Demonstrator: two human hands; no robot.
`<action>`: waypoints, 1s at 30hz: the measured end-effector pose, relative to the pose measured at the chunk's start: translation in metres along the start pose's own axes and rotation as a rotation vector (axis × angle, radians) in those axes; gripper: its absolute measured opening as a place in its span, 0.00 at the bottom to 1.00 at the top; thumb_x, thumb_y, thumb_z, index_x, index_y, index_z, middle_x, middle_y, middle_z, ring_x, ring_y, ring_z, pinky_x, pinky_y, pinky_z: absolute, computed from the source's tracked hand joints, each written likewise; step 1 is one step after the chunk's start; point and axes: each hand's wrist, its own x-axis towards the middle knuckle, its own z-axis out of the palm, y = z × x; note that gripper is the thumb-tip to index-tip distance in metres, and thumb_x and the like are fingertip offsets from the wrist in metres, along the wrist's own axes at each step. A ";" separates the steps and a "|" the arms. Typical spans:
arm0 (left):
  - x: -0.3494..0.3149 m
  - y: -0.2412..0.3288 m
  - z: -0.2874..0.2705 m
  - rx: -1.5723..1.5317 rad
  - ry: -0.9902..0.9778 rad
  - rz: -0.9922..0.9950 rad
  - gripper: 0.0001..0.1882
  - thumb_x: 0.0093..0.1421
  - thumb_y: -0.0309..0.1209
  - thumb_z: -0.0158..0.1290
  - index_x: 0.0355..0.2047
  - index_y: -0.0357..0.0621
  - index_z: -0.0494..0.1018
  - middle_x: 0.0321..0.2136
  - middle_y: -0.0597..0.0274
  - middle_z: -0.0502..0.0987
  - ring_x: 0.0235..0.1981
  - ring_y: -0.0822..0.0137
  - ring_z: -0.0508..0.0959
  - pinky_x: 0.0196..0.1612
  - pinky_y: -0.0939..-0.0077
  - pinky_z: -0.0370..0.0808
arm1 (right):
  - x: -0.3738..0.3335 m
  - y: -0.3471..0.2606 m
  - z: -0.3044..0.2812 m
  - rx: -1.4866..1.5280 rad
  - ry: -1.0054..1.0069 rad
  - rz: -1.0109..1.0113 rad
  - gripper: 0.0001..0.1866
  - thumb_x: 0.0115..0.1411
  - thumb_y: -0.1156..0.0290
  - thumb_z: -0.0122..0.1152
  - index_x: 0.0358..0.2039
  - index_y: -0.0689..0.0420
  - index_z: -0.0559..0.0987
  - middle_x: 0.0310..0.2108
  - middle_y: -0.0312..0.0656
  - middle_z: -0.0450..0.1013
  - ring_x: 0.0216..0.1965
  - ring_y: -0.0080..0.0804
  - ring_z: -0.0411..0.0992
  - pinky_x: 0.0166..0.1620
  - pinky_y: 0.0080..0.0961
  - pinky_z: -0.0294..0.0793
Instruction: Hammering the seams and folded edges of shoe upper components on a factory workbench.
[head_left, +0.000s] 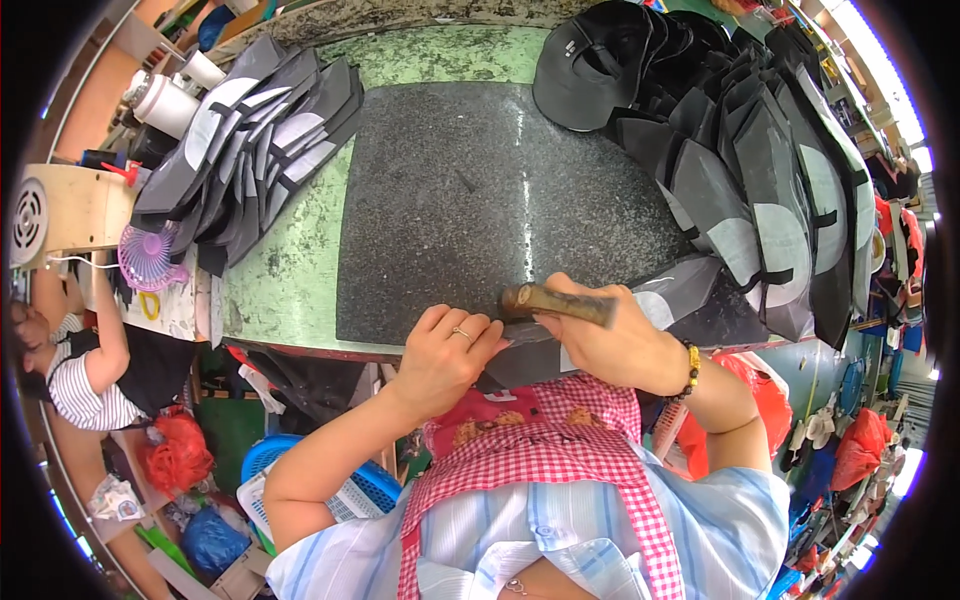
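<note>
My right hand [620,340] is closed around a short, worn brown tool [560,301] with a rounded end; its exact kind I cannot make out. The tool lies low over the table's near edge. Close beside it, my left hand [447,360] has its fingers bent and pressed together on a dark grey cut piece [530,333]. That piece runs along the near edge under both hands, partly hidden by them. Another dark grey piece with a light patch [660,305] shows beyond my right hand.
A black rough mat [430,200] covers the middle of the green table [280,290]. Stacked dark grey pieces stand at left [250,150] and right [740,190]. Black caps [590,80] lie at the back right. Beside a small purple fan [150,255], another person [100,350] works at left.
</note>
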 end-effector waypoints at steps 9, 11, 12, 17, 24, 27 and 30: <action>0.038 0.062 -0.004 -0.074 -0.168 -0.035 0.32 0.41 0.45 0.65 0.46 0.46 0.74 0.38 0.60 0.75 0.38 0.58 0.76 0.40 0.59 0.69 | -0.012 0.018 -0.015 0.228 0.235 0.120 0.13 0.62 0.73 0.53 0.47 0.55 0.77 0.42 0.48 0.73 0.37 0.47 0.76 0.37 0.34 0.77; 0.042 0.071 0.023 -0.047 -0.134 0.105 0.34 0.49 0.39 0.60 0.56 0.38 0.68 0.41 0.54 0.73 0.40 0.56 0.74 0.49 0.61 0.70 | -0.026 0.023 -0.040 0.182 0.320 0.150 0.15 0.63 0.74 0.52 0.50 0.58 0.76 0.45 0.49 0.74 0.42 0.46 0.75 0.43 0.29 0.75; 0.043 0.061 0.023 -0.115 -0.182 0.034 0.31 0.51 0.37 0.59 0.55 0.40 0.68 0.42 0.52 0.75 0.42 0.55 0.75 0.49 0.61 0.72 | -0.035 0.021 -0.053 0.258 0.411 0.160 0.15 0.64 0.74 0.51 0.51 0.60 0.75 0.45 0.47 0.75 0.43 0.44 0.74 0.46 0.28 0.73; 0.094 -0.051 -0.071 -0.159 0.103 -0.198 0.13 0.57 0.23 0.50 0.41 0.48 0.78 0.32 0.50 0.80 0.32 0.47 0.81 0.36 0.56 0.78 | -0.135 0.043 -0.080 0.550 0.926 0.410 0.15 0.68 0.72 0.50 0.54 0.62 0.71 0.29 0.34 0.68 0.21 0.17 0.64 0.23 0.15 0.63; 0.011 -0.268 -0.183 0.823 0.370 -0.500 0.27 0.56 0.16 0.45 0.57 0.46 0.71 0.50 0.49 0.76 0.51 0.49 0.76 0.52 0.60 0.72 | -0.182 0.063 -0.065 0.810 1.246 0.438 0.16 0.69 0.72 0.49 0.55 0.62 0.66 0.23 0.30 0.60 0.17 0.13 0.56 0.19 0.13 0.56; 0.002 -0.275 -0.125 0.962 0.149 -0.882 0.32 0.60 0.33 0.55 0.64 0.52 0.61 0.61 0.52 0.68 0.60 0.46 0.67 0.58 0.40 0.63 | -0.176 0.059 -0.081 0.697 1.287 0.414 0.09 0.68 0.71 0.51 0.46 0.59 0.69 0.21 0.29 0.59 0.17 0.13 0.55 0.19 0.13 0.56; 0.091 -0.183 -0.081 0.421 0.244 -0.362 0.28 0.56 0.31 0.60 0.56 0.37 0.69 0.55 0.46 0.72 0.58 0.45 0.69 0.60 0.51 0.64 | -0.185 0.059 -0.101 0.569 1.378 0.413 0.10 0.67 0.70 0.54 0.45 0.61 0.71 0.21 0.29 0.61 0.18 0.13 0.57 0.20 0.14 0.57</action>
